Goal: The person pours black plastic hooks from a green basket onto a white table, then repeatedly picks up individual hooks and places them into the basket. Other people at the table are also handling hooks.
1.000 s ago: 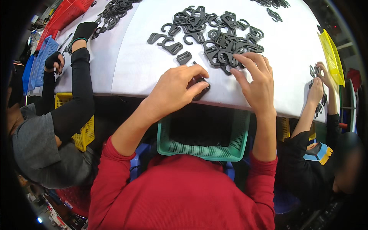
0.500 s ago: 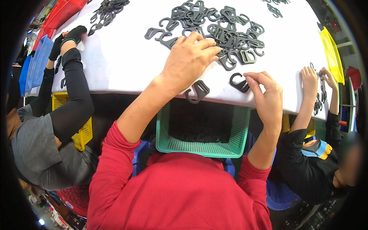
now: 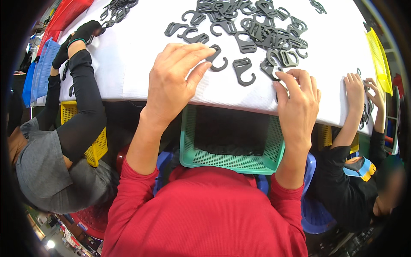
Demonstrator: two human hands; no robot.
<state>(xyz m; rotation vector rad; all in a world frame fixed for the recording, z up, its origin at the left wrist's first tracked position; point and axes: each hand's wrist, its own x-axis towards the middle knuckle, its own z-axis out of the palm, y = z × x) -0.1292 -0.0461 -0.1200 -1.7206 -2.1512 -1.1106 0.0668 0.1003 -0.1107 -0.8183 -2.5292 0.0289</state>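
Black plastic hooks with slotted ends lie in a loose pile [image 3: 261, 32] on the white-covered table. My left hand [image 3: 171, 81] hovers over the table's near part, its fingers stretched and its thumb apart. Its fingertips are beside a single hook [image 3: 219, 60]; whether they touch it is unclear. Another loose hook [image 3: 243, 71] lies between my hands. My right hand [image 3: 299, 98] has thumb and forefinger closed at the edge of a hook [image 3: 268, 68] by the pile's near side. A small dark piece shows under that hand, mostly hidden.
Below the table edge, a green basket [image 3: 231, 162] in front of me has dark pieces inside. Co-workers' hands [image 3: 87, 32] [image 3: 355, 92] handle black pieces at left and right. Yellow baskets [image 3: 96, 147] [image 3: 380, 60], a blue basket [image 3: 46, 70] and a red container [image 3: 70, 17] stand around.
My left hand has drawn back left from the pile. My right hand has moved up toward the pile. The hook at the table edge above the basket is gone; loose hooks now lie nearer me.
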